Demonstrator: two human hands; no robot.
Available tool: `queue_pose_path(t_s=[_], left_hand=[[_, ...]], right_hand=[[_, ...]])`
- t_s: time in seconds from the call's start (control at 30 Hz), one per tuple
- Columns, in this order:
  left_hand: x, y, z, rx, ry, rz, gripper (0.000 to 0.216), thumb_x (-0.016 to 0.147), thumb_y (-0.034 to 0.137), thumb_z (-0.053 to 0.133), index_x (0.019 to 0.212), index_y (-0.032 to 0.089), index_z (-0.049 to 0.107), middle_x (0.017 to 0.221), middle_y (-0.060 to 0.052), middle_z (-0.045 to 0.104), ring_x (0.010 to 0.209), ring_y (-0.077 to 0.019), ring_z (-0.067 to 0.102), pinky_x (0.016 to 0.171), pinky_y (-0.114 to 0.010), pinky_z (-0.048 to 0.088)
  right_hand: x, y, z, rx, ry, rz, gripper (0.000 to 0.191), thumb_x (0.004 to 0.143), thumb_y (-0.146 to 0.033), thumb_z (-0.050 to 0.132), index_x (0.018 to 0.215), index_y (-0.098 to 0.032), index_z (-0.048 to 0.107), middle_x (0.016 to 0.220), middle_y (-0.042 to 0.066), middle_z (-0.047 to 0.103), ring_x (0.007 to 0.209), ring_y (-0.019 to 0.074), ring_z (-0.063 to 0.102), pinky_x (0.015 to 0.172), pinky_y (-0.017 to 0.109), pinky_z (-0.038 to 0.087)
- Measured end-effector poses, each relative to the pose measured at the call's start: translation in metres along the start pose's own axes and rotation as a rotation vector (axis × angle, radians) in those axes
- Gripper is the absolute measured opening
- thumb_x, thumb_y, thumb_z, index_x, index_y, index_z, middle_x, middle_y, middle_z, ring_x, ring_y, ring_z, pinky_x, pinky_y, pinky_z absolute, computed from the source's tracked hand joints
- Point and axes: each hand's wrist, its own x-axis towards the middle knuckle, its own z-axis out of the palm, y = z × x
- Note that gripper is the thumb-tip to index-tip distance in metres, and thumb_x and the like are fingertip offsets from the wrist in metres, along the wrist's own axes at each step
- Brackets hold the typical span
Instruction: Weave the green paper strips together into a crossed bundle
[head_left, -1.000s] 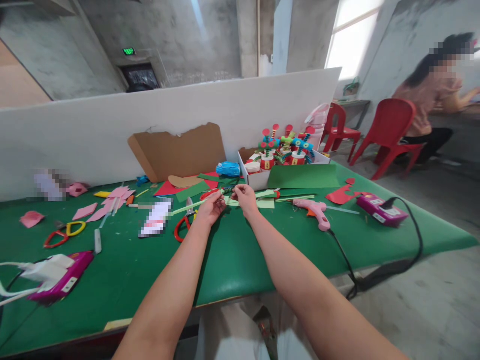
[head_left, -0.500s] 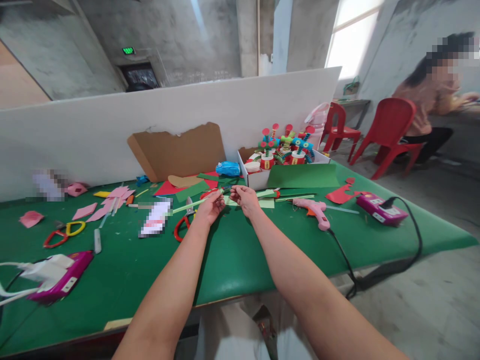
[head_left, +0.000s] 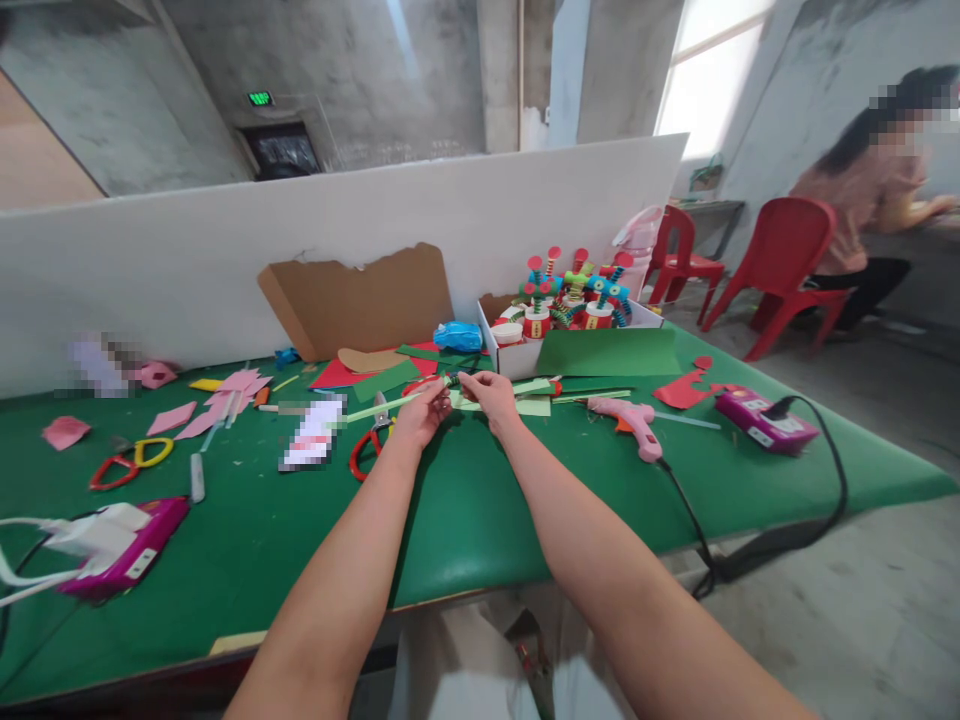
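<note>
Both hands meet over the middle of the table around a small folded paper strip [head_left: 451, 380] of light and dark green. My left hand [head_left: 424, 412] is closed in a pinch on it, and a light green tail [head_left: 375, 411] runs out leftward from that hand. The fingers of my right hand [head_left: 491, 399] pinch the strip's other side; their tips partly hide the folds. Just left of my left hand lie red-handled scissors [head_left: 364, 455]. Light green paper strips [head_left: 534, 407] lie to the right of my right hand.
A white box [head_left: 491, 345] holds several paper figures [head_left: 537, 290]. On the right are a pink glue gun [head_left: 634, 424] and a purple power strip [head_left: 765, 420]. Another power strip [head_left: 154, 545], scissors [head_left: 116, 470] and pink paper [head_left: 217, 412] lie left. A person [head_left: 862, 220] sits at far right.
My right fingers have shifted slightly left and closer to my left fingers at the folds. My left hand keeps its pinch. The whole view has moved slightly.
</note>
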Motion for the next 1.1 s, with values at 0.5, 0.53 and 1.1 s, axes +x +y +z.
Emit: queue_pose_path(t_s=[0.5, 0.53, 1.1], left_hand=[[-0.0009, -0.0064, 0.0001, 0.313, -0.062, 0.186, 0.031, 0.055, 0.035, 0.083, 0.062, 0.015, 0.061, 0.053, 0.002, 0.056, 0.046, -0.0069, 0.047, 0.047, -0.019, 0.037], [-0.0017, -0.0064, 0.0007, 0.297, -0.070, 0.184, 0.031, 0.055, 0.035, 0.083, 0.064, 0.015, 0.061, 0.054, 0.002, 0.056, 0.047, -0.0070, 0.048, 0.048, -0.019, 0.038], [0.0018, -0.0041, -0.0024, 0.338, -0.010, 0.210, 0.022, 0.058, 0.027, 0.081, 0.063, 0.015, 0.063, 0.053, 0.002, 0.057, 0.048, -0.0086, 0.049, 0.049, -0.021, 0.039]], right_hand=[[-0.0025, 0.0026, -0.0003, 0.008, -0.086, 0.126, 0.017, 0.057, -0.027, 0.077, 0.060, -0.017, 0.064, 0.052, -0.004, 0.059, 0.050, 0.0077, 0.051, 0.057, 0.023, 0.047], [-0.0020, 0.0033, 0.0000, 0.021, -0.069, 0.123, 0.017, 0.057, -0.027, 0.077, 0.060, -0.017, 0.064, 0.052, -0.004, 0.059, 0.050, 0.0077, 0.052, 0.057, 0.024, 0.047], [-0.0007, 0.0037, -0.0001, 0.155, -0.096, 0.178, 0.029, 0.050, -0.027, 0.085, 0.063, -0.017, 0.061, 0.054, -0.006, 0.059, 0.051, 0.0088, 0.058, 0.063, 0.027, 0.056]])
